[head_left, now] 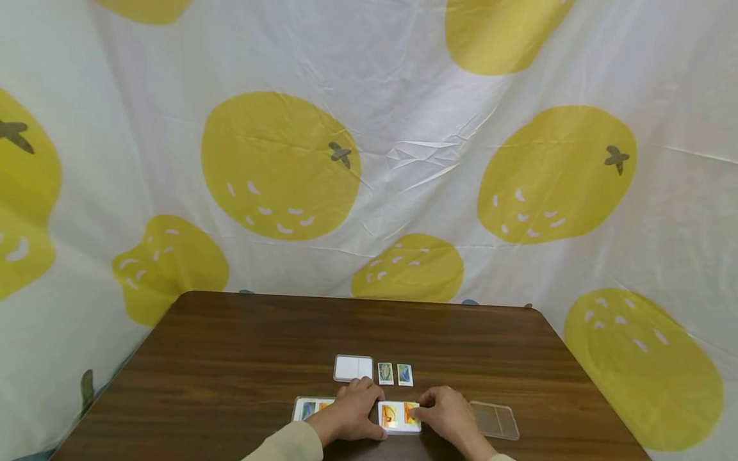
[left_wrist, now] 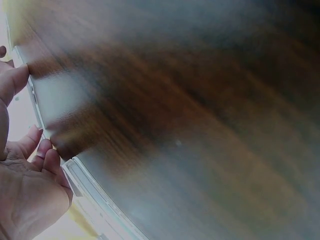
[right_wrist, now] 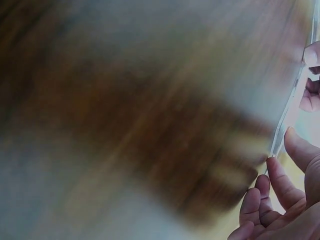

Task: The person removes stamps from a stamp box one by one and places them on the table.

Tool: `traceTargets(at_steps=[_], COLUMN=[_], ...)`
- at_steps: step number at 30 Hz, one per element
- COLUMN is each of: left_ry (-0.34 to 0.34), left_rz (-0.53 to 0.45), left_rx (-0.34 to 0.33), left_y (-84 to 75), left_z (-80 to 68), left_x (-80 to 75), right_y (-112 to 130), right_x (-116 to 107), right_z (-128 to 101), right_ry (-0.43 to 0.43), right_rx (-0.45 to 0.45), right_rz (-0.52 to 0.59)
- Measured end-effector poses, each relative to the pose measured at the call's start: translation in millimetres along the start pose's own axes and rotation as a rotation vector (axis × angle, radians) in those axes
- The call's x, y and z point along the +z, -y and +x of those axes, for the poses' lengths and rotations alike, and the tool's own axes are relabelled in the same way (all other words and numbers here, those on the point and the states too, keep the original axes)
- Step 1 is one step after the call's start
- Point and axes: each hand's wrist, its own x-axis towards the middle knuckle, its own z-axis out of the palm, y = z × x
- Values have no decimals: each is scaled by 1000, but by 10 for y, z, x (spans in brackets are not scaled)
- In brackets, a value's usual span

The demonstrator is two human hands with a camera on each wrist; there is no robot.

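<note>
1. Two hands meet at the lower centre of the head view: our left hand and right hand both rest on a white card tray on the brown table.
2. Our left fingers curl over the tray's left end; our right fingers pinch its right edge.
3. Just above sit a white case and two small cards.
4. A clear lid lies at lower right, near our right hand.
5. Both wrist views are too blurred to add more.

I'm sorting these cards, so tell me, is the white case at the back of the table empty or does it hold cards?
Empty, as far as shows: the white case lies flat showing only plain white compartments, no card pictures.
</note>
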Motion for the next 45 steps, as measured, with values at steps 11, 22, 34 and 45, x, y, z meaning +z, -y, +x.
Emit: traceTargets(at_steps=[11, 22, 34, 45], left_ry=[4, -7, -1, 1], left_rz=[-7, 6, 10, -1], left_rx=[-2, -2, -8, -6], left_y=[2, -16, -13, -10], left_z=[1, -2, -1, 4], left_x=[-4, -4, -10, 2], right_y=[-6, 31, 7, -13], right_x=[28, 29, 44, -13], right_z=[22, 37, 60, 48], right_ry=[0, 22, -2, 19], right_rx=[-7, 64, 100, 135], right_rz=[84, 286, 363, 427])
